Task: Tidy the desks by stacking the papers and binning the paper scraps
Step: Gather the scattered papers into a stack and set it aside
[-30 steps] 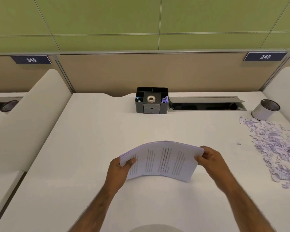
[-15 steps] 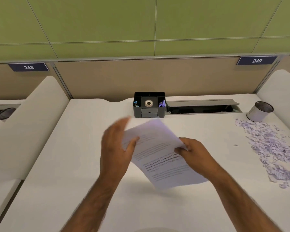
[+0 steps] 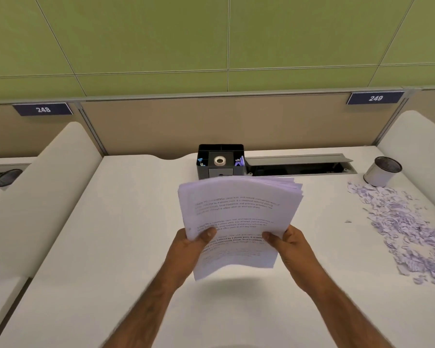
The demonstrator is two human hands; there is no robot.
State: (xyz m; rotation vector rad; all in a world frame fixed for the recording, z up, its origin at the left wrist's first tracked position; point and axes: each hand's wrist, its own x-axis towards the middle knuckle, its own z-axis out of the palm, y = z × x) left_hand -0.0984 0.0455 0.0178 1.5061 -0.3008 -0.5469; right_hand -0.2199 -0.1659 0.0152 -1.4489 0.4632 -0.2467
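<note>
A stack of printed white papers (image 3: 239,209) is held upright above the middle of the white desk (image 3: 116,247). My left hand (image 3: 186,249) grips its lower left edge with the thumb on the front sheet. My right hand (image 3: 290,249) grips the lower right edge the same way. The top edges of the sheets fan out slightly at the right. A spread of small white paper scraps (image 3: 407,227) lies on the desk at the right. Just behind the scraps stands a small white bin (image 3: 381,172) with a dark inside.
A black desk organiser (image 3: 220,160) with a tape roll stands at the back centre, next to an open grey cable tray (image 3: 299,165). White side dividers (image 3: 48,187) flank the desk. Another dark bin (image 3: 6,177) lies on the left neighbouring desk.
The papers went from held flat and sideways, through a turn with my left hand off them, to upright with both hands gripping the bottom edge, raised off the desk.
</note>
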